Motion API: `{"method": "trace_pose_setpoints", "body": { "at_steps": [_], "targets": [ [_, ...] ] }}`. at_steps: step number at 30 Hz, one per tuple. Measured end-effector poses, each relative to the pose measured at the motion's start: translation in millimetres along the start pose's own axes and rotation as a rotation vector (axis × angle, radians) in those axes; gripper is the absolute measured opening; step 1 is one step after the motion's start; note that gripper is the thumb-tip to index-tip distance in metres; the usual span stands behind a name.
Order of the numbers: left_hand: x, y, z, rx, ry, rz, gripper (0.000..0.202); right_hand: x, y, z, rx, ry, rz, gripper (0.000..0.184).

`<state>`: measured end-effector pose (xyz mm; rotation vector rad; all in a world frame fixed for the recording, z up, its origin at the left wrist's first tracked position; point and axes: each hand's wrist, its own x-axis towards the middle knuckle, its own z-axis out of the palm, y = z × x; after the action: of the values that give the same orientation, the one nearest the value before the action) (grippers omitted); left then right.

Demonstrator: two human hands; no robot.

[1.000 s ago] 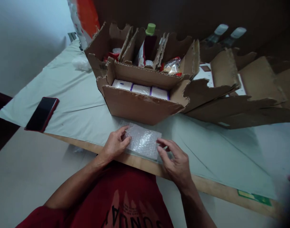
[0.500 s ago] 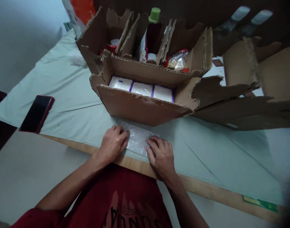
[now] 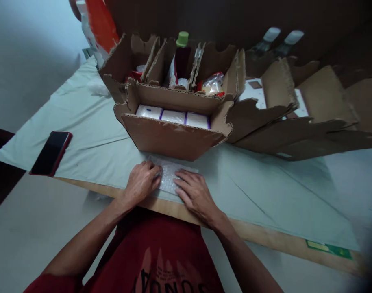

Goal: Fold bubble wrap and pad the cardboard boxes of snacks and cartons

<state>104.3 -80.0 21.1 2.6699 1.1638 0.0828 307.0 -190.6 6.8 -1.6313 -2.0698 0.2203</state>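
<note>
A piece of clear bubble wrap [image 3: 168, 176] lies flat on the cloth-covered table, close to its front edge. My left hand [image 3: 142, 179] has its fingers curled over the left end of the sheet, gripping it. Stretched out over the right end, the fingers of my right hand [image 3: 192, 191] rest on the wrap with the palm down. Just behind the sheet stands a cardboard box [image 3: 170, 140] with an open top. Three white packs with purple edges [image 3: 172, 116] sit in a row inside it.
More cut cardboard boxes [image 3: 265, 134] stand behind and to the right, holding packets and a green-capped bottle [image 3: 182, 39]. Two white-capped bottles [image 3: 281, 42] are at the back. A phone [image 3: 51, 154] lies at the left table edge. Crumpled clear plastic [image 3: 99, 88] lies farther back.
My right hand has flattened, its fingers now stretched over the right part of the bubble wrap. My left hand keeps to the left end. The whole view has shifted slightly.
</note>
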Motion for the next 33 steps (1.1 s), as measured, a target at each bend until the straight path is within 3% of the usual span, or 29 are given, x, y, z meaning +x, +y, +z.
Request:
{"method": "trace_pose_setpoints", "body": {
  "at_steps": [4, 6, 9, 12, 14, 17, 20, 22, 24, 26, 28, 30, 31, 33],
  "targets": [
    [-8, -13, -3.9, -0.155, 0.145, -0.062, 0.030, -28, 19, -19, -0.084, 0.229, 0.264, 0.028],
    [-11, -18, -5.8, -0.169, 0.224, -0.179, 0.032, -32, 21, -20, -0.206, 0.221, 0.372, 0.033],
    [-8, -18, -5.5, -0.160, 0.173, -0.303, 0.027, -26, 17, -8, -0.244, 0.150, 0.448, 0.036],
    [-4, -9, -1.5, -0.311, 0.129, -0.304, 0.008, -18, 7, 3, -0.041, 0.233, 0.475, 0.024],
    [-7, -2, 1.6, -0.404, 0.158, -0.288, 0.006, -20, 1, 6, 0.156, 0.309, 0.503, 0.015],
    [-25, 6, 3.5, -0.508, 0.196, -0.283, 0.010, -31, -5, 5, 0.329, 0.377, 0.540, 0.012],
    [-52, 7, -4.1, -0.777, 0.221, -0.317, 0.009, -39, -13, -3, 0.361, 0.431, 0.469, 0.016],
    [-66, 5, -18.5, -0.956, 0.268, -0.343, 0.018, -35, -21, -19, 0.353, 0.462, 0.354, 0.025],
    [-69, 0, -41.1, -0.963, 0.414, -0.255, 0.031, -21, -29, -45, 0.327, 0.511, 0.198, 0.034],
    [-58, -6, -68.9, -0.803, 0.648, 0.010, 0.029, 3, -35, -78, 0.298, 0.576, 0.023, 0.039],
    [-31, -13, -97.5, -0.583, 0.893, 0.320, 0.029, 33, -34, -110, 0.251, 0.659, -0.141, 0.043],
    [4, -20, -123.0, -0.365, 1.114, 0.456, 0.029, 65, -26, -135, 0.133, 0.742, -0.252, 0.038],
    [22, -22, -134.1, -0.284, 1.109, 0.425, 0.020, 80, -20, -145, 0.064, 0.755, -0.261, 0.031],
    [51, -26, -152.7, -0.230, 0.942, 0.255, 0.007, 106, -5, -158, -0.034, 0.677, -0.187, 0.013]
  ]
}}
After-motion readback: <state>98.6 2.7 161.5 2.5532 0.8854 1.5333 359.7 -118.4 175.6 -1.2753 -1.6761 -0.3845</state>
